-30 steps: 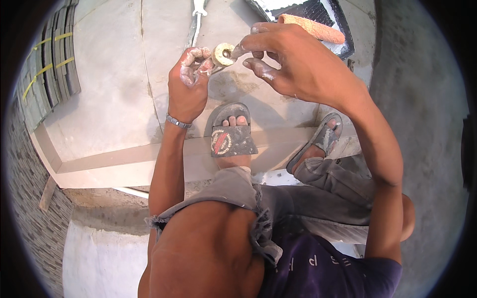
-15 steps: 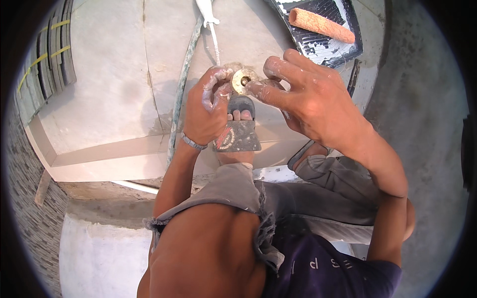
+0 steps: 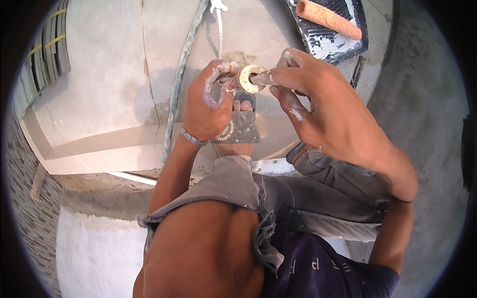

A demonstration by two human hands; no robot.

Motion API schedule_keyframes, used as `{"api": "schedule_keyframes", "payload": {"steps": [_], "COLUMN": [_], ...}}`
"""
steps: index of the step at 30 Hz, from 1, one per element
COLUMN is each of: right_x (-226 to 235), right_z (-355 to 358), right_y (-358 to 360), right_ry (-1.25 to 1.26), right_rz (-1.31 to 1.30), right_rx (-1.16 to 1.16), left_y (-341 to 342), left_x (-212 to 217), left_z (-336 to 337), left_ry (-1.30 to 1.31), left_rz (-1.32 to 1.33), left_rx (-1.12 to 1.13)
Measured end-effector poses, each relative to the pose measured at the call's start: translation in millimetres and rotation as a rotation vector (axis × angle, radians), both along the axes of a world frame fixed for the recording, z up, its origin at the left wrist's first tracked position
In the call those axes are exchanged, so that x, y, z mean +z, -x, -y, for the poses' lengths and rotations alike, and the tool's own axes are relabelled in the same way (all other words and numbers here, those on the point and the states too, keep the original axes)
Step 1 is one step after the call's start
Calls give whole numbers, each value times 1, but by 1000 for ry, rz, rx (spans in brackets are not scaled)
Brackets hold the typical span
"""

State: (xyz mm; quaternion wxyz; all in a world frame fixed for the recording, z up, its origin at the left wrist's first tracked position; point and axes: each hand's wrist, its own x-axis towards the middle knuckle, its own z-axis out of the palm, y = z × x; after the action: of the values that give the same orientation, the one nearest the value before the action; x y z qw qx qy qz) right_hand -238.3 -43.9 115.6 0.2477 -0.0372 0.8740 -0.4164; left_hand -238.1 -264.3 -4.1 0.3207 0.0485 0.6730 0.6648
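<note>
Between the thumb and fingers of my left hand [image 3: 206, 107], a pale round disc with a centre hole [image 3: 243, 79] is pinched at its left side. The fingers of that hand curl round and carry white smears. My right hand [image 3: 333, 97] comes in from the right, one fingertip at the hole and hiding its inside. Its thumb stands apart from the disc, with white smears on it. A thin white-coated rod [image 3: 220, 32] runs down from a white lumpy part at the top towards my left fingers; whether it joins the disc I cannot tell.
An orange textured roller sleeve [image 3: 330, 21] lies across a black, white-smeared paint tray [image 3: 343, 52] at the upper right. A stained greenish hose or pole [image 3: 181, 82] runs left of my hands. Stacked grey panels [image 3: 49, 52] stand far left. My sandalled foot [image 3: 236, 124] is below the disc.
My right fingertip has moved over the disc's hole, covering the small metal piece seen there before. The right thumb has swung down and away. The disc sits slightly further right.
</note>
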Motion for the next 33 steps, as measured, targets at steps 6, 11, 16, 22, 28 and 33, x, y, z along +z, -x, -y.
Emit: {"api": "schedule_keyframes", "payload": {"steps": [6, 11, 16, 22, 28, 33], "right_x": [-7, -17, -30, -35, -21, -37], "right_z": [-11, -17, -2, -8, -18, -15], "right_y": [-16, -16, -29, -36, -26, -44], "right_ry": [8, 138, 349, 251, 191, 125], "right_rz": [-128, 138, 246, 248, 480, 175], "right_rx": [76, -233, -584, -546, -578, -442], "left_y": [7, 9, 16, 26, 17, 18], "left_x": [-5, 11, -8, 3, -3, -2], "left_z": [-11, -22, -11, -14, -23, -17], "left_ry": [68, 12, -38, 33, 86, -5], "left_rz": [-156, 51, -110, 68, -38, 39], "left_rx": [-34, 68, -66, -174, -105, -117]}}
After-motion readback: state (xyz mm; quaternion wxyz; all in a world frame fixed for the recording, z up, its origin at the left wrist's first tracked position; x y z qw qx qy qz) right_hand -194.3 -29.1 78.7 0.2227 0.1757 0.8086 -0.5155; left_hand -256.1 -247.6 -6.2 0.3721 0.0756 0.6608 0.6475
